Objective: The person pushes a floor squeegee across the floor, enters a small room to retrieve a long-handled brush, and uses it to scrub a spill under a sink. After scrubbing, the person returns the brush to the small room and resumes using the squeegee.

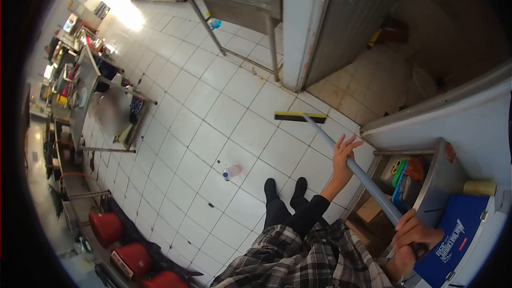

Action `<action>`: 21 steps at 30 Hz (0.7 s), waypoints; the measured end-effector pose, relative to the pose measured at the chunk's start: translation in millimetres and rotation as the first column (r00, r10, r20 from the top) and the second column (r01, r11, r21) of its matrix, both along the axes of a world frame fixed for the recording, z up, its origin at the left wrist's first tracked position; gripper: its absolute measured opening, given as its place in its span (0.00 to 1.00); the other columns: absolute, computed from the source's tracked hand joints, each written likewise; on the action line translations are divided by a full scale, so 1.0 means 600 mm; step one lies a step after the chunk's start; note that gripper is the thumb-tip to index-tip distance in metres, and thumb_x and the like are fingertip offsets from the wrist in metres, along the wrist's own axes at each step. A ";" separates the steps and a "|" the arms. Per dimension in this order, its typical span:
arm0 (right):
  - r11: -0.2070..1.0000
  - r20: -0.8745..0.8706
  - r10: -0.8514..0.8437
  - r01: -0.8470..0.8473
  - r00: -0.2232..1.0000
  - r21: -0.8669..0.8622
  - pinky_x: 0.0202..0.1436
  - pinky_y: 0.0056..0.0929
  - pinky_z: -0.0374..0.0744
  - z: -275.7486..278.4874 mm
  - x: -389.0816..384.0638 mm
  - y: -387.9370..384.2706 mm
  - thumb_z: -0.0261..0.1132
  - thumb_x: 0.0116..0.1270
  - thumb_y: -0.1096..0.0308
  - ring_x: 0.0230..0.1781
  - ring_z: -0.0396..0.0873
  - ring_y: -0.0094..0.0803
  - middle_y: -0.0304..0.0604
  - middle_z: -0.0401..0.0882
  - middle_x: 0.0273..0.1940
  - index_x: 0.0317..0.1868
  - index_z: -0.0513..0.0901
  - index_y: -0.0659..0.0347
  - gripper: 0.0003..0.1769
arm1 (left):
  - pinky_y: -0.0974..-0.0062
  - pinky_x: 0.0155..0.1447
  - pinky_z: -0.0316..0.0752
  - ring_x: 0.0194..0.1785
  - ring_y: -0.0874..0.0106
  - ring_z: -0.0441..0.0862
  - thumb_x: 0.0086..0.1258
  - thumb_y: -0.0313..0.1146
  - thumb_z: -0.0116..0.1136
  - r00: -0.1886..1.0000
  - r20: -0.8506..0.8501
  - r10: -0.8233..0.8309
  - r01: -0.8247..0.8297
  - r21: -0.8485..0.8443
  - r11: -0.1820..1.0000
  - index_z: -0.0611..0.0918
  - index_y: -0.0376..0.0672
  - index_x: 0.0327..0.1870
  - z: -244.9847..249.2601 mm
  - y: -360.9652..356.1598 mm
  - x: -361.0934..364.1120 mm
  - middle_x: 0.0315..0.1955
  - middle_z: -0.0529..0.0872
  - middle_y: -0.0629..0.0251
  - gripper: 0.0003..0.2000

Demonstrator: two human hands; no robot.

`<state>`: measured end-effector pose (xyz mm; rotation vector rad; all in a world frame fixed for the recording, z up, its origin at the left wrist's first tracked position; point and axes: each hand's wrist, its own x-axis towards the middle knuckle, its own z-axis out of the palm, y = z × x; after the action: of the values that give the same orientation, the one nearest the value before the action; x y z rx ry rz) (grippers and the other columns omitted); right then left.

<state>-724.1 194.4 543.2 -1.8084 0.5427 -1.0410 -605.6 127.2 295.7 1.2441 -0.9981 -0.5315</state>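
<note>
A floor squeegee with a yellow and black head (300, 117) and a long grey-blue handle (373, 189) slants across the right side of the view. Its head is at the tiled floor, beyond my feet. My right hand (413, 240) is wrapped around the handle near its upper end. Farther down, my left hand (345, 154) holds the handle loosely, its fingers partly stretched out across it. Near my shoes, a small clear bottle with a blue cap (232, 172) lies on its side on the white tiles (205, 141).
At my right stand a metal shelf (442, 173) with mixed items and a blue cooler (453, 240). A metal sink stand (229, 0) is ahead, beside a doorway threshold (394, 120). Red containers (130, 258) and a work table (88, 88) line the left. Dark bits dot the floor.
</note>
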 end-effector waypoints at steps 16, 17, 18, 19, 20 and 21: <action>0.810 0.129 0.129 -0.180 0.983 0.558 0.46 0.37 0.73 -0.367 0.207 0.108 0.49 0.58 0.67 0.23 0.69 0.30 0.40 0.70 0.18 0.34 0.72 0.67 0.11 | 0.51 0.68 0.55 0.67 0.37 0.53 0.54 0.47 0.68 0.882 0.391 -0.264 -0.070 0.661 0.747 0.78 0.48 0.52 -0.245 0.317 0.386 0.62 0.64 0.40 0.25; 0.806 0.125 0.144 -0.189 0.982 0.561 0.46 0.37 0.73 -0.369 0.205 0.109 0.49 0.58 0.67 0.23 0.69 0.30 0.40 0.70 0.18 0.34 0.72 0.67 0.11 | 0.51 0.68 0.55 0.67 0.37 0.53 0.54 0.47 0.68 0.888 0.386 -0.252 -0.078 0.664 0.744 0.78 0.48 0.52 -0.264 0.309 0.381 0.62 0.64 0.40 0.25; 0.763 0.149 0.054 -0.137 0.987 0.632 0.45 0.35 0.73 -0.369 0.202 0.112 0.48 0.58 0.68 0.23 0.68 0.30 0.40 0.68 0.17 0.35 0.70 0.68 0.11 | 0.51 0.70 0.50 0.67 0.41 0.56 0.54 0.48 0.67 0.901 0.383 -0.202 -0.123 0.673 0.730 0.80 0.46 0.47 -0.281 0.300 0.369 0.57 0.69 0.38 0.22; 0.705 0.161 -0.042 -0.085 0.986 0.704 0.43 0.33 0.73 -0.366 0.195 0.118 0.46 0.57 0.69 0.23 0.68 0.29 0.41 0.66 0.16 0.36 0.68 0.69 0.12 | 0.50 0.72 0.44 0.66 0.44 0.59 0.53 0.48 0.66 0.912 0.380 -0.158 -0.164 0.688 0.707 0.82 0.43 0.42 -0.291 0.296 0.351 0.53 0.74 0.37 0.20; 0.700 0.107 -0.086 -0.017 0.991 0.713 0.40 0.30 0.73 -0.361 0.188 0.099 0.46 0.57 0.69 0.21 0.65 0.28 0.41 0.65 0.16 0.36 0.67 0.70 0.12 | 0.47 0.71 0.39 0.64 0.45 0.63 0.57 0.48 0.63 0.899 0.426 -0.104 -0.205 0.619 0.758 0.84 0.42 0.33 -0.302 0.281 0.336 0.46 0.77 0.36 0.17; 0.758 0.053 -0.117 0.055 0.992 0.650 0.38 0.29 0.72 -0.374 0.170 0.078 0.45 0.57 0.68 0.18 0.63 0.27 0.40 0.63 0.15 0.35 0.67 0.69 0.12 | 0.47 0.71 0.39 0.64 0.45 0.63 0.57 0.48 0.63 0.897 0.432 -0.095 -0.219 0.621 0.753 0.84 0.42 0.33 -0.299 0.255 0.329 0.46 0.77 0.36 0.17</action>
<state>-622.2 241.3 318.8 -1.1177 0.8212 -0.8428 -408.4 280.5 116.2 2.1075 -1.1828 -0.5837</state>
